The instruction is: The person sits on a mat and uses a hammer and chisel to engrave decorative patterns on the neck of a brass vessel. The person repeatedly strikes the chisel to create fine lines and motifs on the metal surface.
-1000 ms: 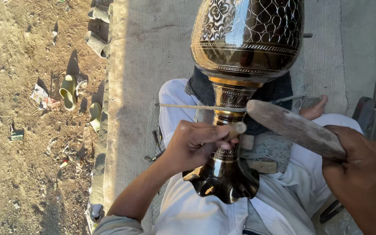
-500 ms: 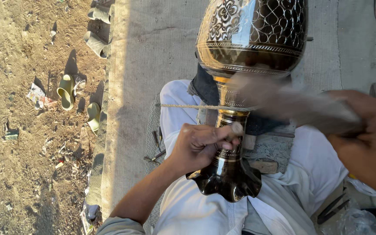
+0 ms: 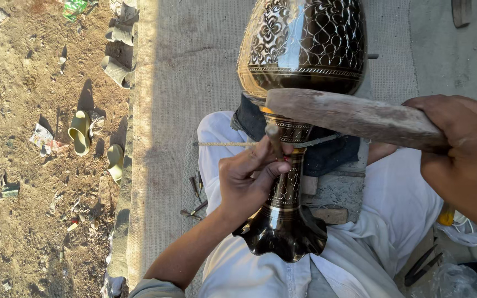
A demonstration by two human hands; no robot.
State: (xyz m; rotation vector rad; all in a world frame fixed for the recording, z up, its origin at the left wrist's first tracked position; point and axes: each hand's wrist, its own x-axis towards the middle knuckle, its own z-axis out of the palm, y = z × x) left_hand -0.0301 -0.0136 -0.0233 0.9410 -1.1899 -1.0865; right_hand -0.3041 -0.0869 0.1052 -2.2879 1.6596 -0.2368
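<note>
The engraved metal vase [image 3: 299, 60] is lying across the seated person's lap, its bulbous body pointing away from the wearer and its flared, scalloped foot [image 3: 282, 237] resting toward the waist. A dark cloth pad [image 3: 327, 154] and a block [image 3: 335, 190] are sitting under the neck, and a cord [image 3: 227, 144] is running across the neck just above the left hand.

The left hand [image 3: 247, 185] is closing around the narrow stem and pinching a small chisel [image 3: 274, 138], whose tip is meeting the metal at the banded collar. The right hand [image 3: 465, 154] is gripping a wooden mallet [image 3: 354, 117] firmly, with the head hanging above the chisel, not touching it.

Handling assessment: the vase is appearing rigid, hollow and top-heavy, with the wide body likely outweighing the foot. Its polished dark surface is reflecting strongly and is probably slippery, so the round body is offering poor purchase. The stem is judged the soundest place to take hold, since fingers are wrapping it fully; a second support under the body would be steadying the weight. The fine incised pattern is likely prone to marring from stray blows, and thin sheet metal may dent.

Spare tools [image 3: 194, 198] are lying on the woven mat [image 3: 183, 72] beside the left knee. Sandals [image 3: 81, 132] are sitting on bare ground beyond the mat's edge.
</note>
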